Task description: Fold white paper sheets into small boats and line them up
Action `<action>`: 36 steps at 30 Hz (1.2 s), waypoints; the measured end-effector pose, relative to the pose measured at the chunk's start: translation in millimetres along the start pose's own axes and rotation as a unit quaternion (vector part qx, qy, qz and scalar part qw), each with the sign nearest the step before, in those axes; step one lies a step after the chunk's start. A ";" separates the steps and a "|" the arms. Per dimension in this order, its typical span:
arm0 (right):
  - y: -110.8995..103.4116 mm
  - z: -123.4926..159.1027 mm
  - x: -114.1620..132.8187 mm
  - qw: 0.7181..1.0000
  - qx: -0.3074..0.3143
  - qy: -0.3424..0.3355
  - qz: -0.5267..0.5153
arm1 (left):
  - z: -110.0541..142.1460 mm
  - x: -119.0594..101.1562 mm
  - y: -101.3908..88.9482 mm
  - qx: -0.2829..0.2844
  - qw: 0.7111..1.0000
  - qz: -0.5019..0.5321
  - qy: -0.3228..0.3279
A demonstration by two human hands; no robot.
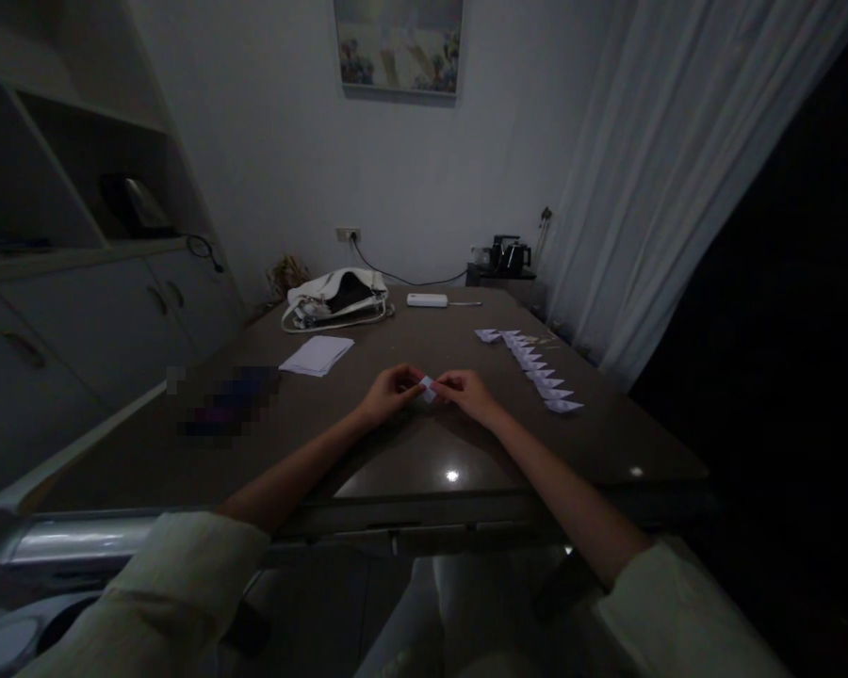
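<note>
Between my two hands is a small folded piece of white paper (429, 388), held just above the table near its front middle. My left hand (391, 394) pinches its left corner between thumb and fingers. On the opposite side, my right hand (466, 391) grips the right edge in the same way. To the right stands a slanting row of folded paper boats (535, 369), several of them set close together. A stack of white paper sheets (318, 355) lies to the left, beyond my left hand.
A white handbag (339, 297) sits at the back left of the brown table (396, 344). Near the back edge lies a white power strip (428, 300). A blurred dark patch covers something at the left. A black coffee maker (509, 254) stands behind the table, beside a white curtain (628, 188).
</note>
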State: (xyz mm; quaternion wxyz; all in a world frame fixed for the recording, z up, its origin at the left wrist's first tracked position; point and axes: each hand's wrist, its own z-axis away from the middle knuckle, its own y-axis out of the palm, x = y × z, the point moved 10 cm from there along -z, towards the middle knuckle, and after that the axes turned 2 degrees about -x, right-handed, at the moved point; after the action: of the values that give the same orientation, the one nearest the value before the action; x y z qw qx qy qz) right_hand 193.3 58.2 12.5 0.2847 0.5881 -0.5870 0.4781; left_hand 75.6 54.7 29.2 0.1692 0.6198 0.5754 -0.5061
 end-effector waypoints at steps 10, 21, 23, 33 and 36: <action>8.6 2.8 1.2 0.999 0.032 0.004 0.016 | 0.5 0.9 -1.3 -0.005 1.000 -0.019 -0.001; 12.8 5.3 11.5 0.998 0.058 -0.009 0.034 | -0.1 3.4 -1.1 -0.005 1.000 0.002 -0.010; 12.9 5.5 11.6 0.998 0.058 -0.009 0.035 | -0.1 3.8 -0.4 -0.003 1.000 0.006 -0.010; 8.9 5.3 13.1 0.998 0.039 -0.012 0.041 | 0.0 6.0 -5.5 -0.029 0.999 0.021 -0.022; -1.5 1.8 9.9 0.999 -0.002 -0.018 0.042 | 0.8 6.7 -1.1 -0.010 0.999 0.019 -0.031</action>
State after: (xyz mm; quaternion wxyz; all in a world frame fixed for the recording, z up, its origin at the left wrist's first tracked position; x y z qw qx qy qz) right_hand 193.7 52.7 21.0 0.2556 0.5709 -0.6171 0.4774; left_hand 73.1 58.1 23.7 0.2025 0.6132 0.5629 -0.5159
